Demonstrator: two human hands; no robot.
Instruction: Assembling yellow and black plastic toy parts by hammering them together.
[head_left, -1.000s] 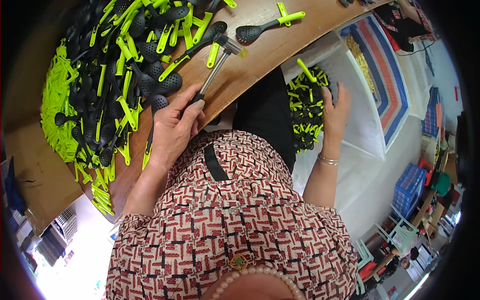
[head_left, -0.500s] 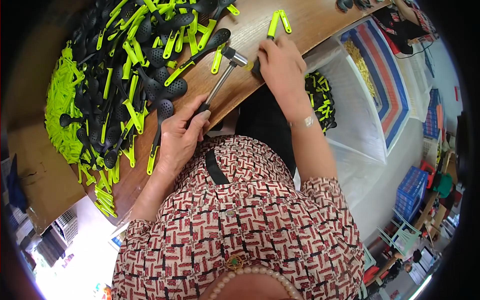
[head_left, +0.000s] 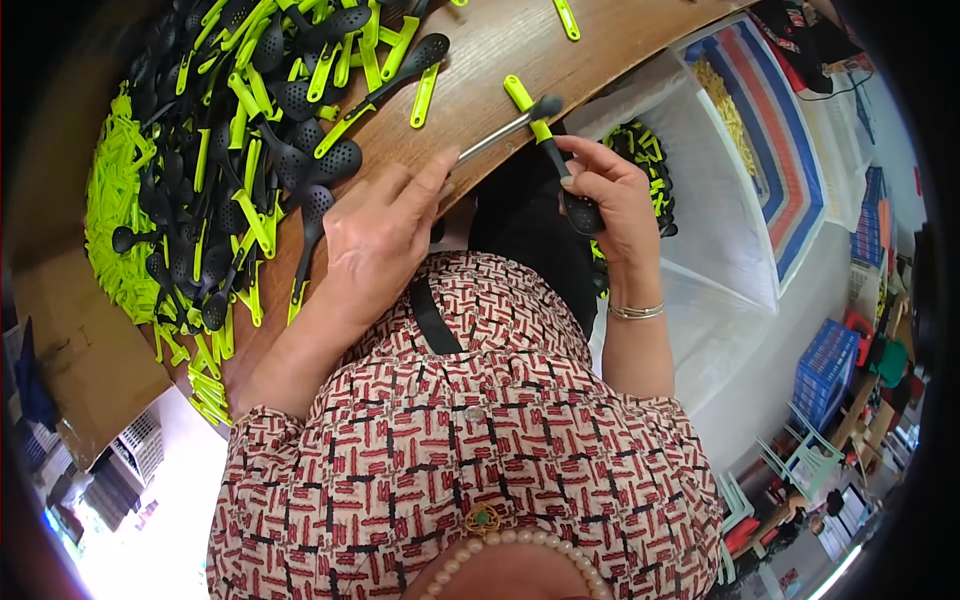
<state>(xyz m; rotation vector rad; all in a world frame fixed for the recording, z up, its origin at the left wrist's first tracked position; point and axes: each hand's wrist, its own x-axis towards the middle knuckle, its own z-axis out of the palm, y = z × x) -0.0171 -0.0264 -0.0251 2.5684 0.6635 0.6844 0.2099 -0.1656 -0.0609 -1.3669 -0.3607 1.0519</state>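
My left hand (head_left: 385, 215) is closed round the grip of a hammer (head_left: 493, 138) with a metal shaft. The hammer's head meets the lime-green handle of a black perforated spoon (head_left: 582, 212), though whether it presses or only overlaps is hard to tell. That spoon is pinched near its neck in my right hand (head_left: 620, 200), bowl toward me and handle end over the table edge. A loose lime-green handle piece (head_left: 424, 97) lies beside another perforated spoon (head_left: 430, 50) on the table. A second handle piece (head_left: 567, 18) lies farther off.
Many black spoons with green handles (head_left: 290, 160) heap up on the wooden table (head_left: 490, 50), beside a mound of green handle pieces (head_left: 115, 220). Right of the table edge, spoons fill a container (head_left: 655, 165) near white plastic sheeting (head_left: 700, 180) and a striped sack (head_left: 765, 140).
My right hand has drawn the spoon back toward me and turned, so its bowl now shows. The hammer has swung right, its head now at the spoon's handle.
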